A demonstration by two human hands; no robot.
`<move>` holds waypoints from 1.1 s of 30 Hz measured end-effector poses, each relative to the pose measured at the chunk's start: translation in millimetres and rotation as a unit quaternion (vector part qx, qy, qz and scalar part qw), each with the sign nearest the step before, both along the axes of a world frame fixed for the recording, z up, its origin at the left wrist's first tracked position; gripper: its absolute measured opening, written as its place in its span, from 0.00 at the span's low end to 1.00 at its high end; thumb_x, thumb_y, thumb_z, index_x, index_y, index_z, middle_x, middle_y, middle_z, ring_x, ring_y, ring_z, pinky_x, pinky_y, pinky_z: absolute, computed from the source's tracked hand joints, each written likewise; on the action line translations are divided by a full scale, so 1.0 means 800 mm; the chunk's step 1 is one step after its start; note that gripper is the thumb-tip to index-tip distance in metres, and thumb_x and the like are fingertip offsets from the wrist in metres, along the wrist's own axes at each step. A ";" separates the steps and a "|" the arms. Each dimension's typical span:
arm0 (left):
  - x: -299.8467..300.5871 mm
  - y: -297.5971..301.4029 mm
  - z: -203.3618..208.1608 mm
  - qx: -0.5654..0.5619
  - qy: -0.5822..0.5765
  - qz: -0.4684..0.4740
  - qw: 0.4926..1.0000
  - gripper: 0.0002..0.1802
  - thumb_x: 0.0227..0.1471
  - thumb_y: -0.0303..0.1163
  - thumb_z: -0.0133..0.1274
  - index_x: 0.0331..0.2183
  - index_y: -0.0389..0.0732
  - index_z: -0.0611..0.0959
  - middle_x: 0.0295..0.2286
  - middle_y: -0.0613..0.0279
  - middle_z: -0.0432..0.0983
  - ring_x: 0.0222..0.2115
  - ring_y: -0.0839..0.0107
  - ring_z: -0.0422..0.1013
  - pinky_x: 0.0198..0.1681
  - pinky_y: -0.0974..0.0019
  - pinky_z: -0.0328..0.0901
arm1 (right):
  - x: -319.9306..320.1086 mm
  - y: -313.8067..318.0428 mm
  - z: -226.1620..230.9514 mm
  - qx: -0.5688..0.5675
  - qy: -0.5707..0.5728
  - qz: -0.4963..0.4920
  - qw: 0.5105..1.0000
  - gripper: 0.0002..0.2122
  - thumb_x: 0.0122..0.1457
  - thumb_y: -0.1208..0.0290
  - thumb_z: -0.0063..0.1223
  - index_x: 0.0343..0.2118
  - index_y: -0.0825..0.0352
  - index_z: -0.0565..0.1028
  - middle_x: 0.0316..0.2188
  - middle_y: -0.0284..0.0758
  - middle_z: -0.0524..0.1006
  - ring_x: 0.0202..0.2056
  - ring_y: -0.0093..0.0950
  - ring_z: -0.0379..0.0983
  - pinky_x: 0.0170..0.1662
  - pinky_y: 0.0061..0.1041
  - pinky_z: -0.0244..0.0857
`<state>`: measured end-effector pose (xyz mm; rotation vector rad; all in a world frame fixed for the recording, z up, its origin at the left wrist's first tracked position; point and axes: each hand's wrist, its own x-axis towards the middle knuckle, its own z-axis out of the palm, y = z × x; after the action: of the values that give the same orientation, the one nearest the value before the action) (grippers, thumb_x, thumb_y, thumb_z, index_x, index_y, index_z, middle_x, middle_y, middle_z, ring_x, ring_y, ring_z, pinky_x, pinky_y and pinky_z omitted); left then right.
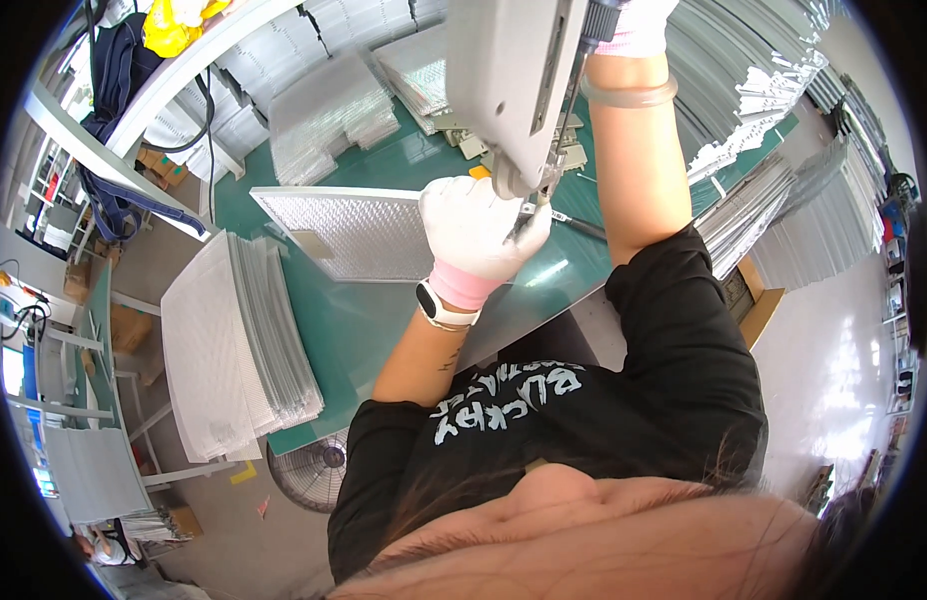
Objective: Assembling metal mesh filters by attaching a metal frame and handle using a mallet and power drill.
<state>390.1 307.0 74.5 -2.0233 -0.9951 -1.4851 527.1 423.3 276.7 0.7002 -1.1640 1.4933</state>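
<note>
My left hand, in a white glove with a pink cuff, is closed with curled fingers on the right end of a framed silver mesh panel. The panel reaches leftward over the green table, and a small pale label sits near its lower left. Right above the hand is the lower tip of a tall light-grey machine head; the glove hides the panel's corner. My right hand, also gloved, is raised at the top edge beside the machine. Its fingers are cut off or hidden behind the machine.
Stacked mesh sheets stand at the table's left edge, with flat packs behind. Small beige metal pieces lie behind the machine tip. Long silver strips pile up at right. A fan stands below the green table.
</note>
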 end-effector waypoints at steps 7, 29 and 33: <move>-0.002 -0.007 0.007 -0.040 0.008 -0.003 0.999 0.12 0.36 0.37 0.66 0.29 0.48 0.86 0.25 0.70 0.78 0.25 0.64 0.71 0.29 0.61 0.63 | -0.039 -0.057 0.001 -0.203 0.065 -0.097 0.972 0.11 0.65 0.64 0.51 0.47 0.60 0.74 0.34 0.31 0.79 0.27 0.21 0.75 0.28 0.19 0.71; 0.005 -0.008 -0.007 -0.013 -0.032 -0.040 0.999 0.08 0.37 0.31 0.64 0.20 0.45 0.79 0.19 0.67 0.70 0.23 0.64 0.67 0.28 0.61 0.62 | -0.057 -0.055 -0.069 -0.056 -0.161 0.083 0.982 0.17 0.64 0.53 0.48 0.41 0.64 0.68 0.19 0.34 0.68 0.16 0.21 0.60 0.19 0.17 0.53; 0.004 -0.006 -0.002 -0.006 0.001 -0.040 0.999 0.07 0.37 0.30 0.64 0.22 0.45 0.80 0.20 0.67 0.71 0.23 0.64 0.67 0.29 0.60 0.61 | -0.059 -0.066 -0.070 -0.109 -0.196 -0.003 0.975 0.17 0.64 0.54 0.48 0.40 0.66 0.69 0.18 0.33 0.67 0.16 0.22 0.59 0.18 0.17 0.50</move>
<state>393.2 302.1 72.7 -2.0949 -0.9339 -1.5214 480.0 370.6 220.6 0.2558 -1.2624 1.7726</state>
